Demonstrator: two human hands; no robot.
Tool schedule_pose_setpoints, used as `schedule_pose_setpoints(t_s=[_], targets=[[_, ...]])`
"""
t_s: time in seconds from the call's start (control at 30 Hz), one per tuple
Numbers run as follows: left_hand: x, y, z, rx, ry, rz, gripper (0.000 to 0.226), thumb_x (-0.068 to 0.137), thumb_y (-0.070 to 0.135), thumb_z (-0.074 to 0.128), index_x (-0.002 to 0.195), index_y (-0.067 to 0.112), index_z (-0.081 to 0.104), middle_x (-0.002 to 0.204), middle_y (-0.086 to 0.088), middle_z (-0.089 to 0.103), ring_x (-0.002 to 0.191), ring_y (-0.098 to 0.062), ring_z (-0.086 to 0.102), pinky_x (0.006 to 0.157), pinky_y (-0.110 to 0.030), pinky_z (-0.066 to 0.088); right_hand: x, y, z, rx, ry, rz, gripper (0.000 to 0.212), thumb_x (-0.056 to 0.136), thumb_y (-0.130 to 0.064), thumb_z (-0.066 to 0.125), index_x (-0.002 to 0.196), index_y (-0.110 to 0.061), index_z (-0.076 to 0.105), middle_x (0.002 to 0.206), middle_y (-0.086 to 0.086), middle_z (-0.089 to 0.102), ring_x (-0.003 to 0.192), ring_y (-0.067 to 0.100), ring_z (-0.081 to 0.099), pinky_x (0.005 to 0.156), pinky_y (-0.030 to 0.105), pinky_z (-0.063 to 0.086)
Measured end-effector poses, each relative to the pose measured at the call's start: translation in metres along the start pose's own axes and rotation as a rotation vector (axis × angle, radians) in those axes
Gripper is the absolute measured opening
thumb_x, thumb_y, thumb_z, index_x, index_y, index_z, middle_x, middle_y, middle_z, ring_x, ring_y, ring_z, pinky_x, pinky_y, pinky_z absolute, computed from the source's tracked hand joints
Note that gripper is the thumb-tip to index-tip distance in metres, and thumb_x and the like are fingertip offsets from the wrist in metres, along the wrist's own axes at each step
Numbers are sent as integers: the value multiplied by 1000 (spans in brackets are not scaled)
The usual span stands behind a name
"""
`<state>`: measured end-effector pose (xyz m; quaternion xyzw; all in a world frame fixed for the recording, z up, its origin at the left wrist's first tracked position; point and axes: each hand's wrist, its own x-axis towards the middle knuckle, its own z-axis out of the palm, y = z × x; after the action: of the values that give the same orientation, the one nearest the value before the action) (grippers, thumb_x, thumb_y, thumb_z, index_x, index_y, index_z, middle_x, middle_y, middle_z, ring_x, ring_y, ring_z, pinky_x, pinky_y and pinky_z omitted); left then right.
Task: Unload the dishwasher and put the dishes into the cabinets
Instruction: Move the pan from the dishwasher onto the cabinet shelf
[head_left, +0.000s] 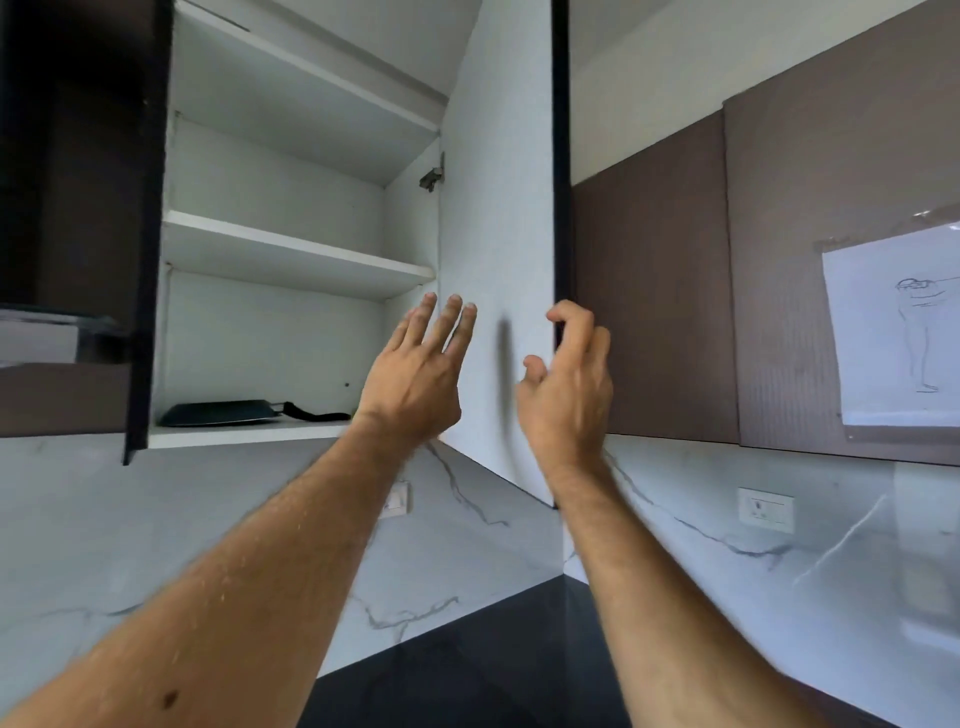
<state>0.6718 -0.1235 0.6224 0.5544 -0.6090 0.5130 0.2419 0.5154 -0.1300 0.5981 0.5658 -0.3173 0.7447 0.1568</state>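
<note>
The upper cabinet (291, 260) stands open, with white shelves inside. A dark flat pan (223, 413) with a black handle lies on its bottom shelf. The cabinet door (498, 171) is swung out towards me, its white inner face showing. My left hand (415, 374) is raised in front of the door's hinge side with its fingers straight, and it holds nothing. My right hand (571, 379) is at the door's dark free edge, fingers curled round that edge and the thumb on the inner side.
The two higher shelves (291, 98) hold nothing I can see. A second dark door (150, 223) hangs open at the left. Closed brown cabinets (660, 291) with a taped paper sketch (898, 322) fill the right. Below are a marble backsplash (130, 530), wall sockets (766, 509) and a black counter (467, 660).
</note>
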Motion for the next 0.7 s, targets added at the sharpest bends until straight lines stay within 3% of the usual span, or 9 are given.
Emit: schedule_pose_setpoints(t_s=[0.17,0.37,0.57,0.7], targets=[[-51,-77,-22,71,64,-45,72,87,9,32,154,0,8,161,-18,14,150,-34,11,121,-43,19,-51,-101,49,137,-64,-15,76,72,6,63,142,-13,41,116,8,54,103,27,55,85,33,47],[-116,-173,-38,166,48,-183,71,84,1,16,154,-1,0,162,-19,7,151,-31,4,122,-41,14,-102,-169,106,198,-264,-23,71,80,-11,73,145,-5,45,106,12,56,94,30,58,77,37,51],[-156,-219,-36,232,-17,-128,74,80,-1,-1,154,0,-1,163,-18,3,151,-28,0,123,-38,10,-122,-190,161,344,-667,-118,73,95,-24,63,156,-17,24,150,5,41,133,25,45,106,34,41],[-165,-236,-11,246,-32,-60,64,89,4,15,153,-3,16,159,-21,20,149,-32,14,121,-42,21,-121,-192,198,353,-872,-217,70,98,-20,55,158,-25,18,162,-2,25,143,28,35,114,44,36]])
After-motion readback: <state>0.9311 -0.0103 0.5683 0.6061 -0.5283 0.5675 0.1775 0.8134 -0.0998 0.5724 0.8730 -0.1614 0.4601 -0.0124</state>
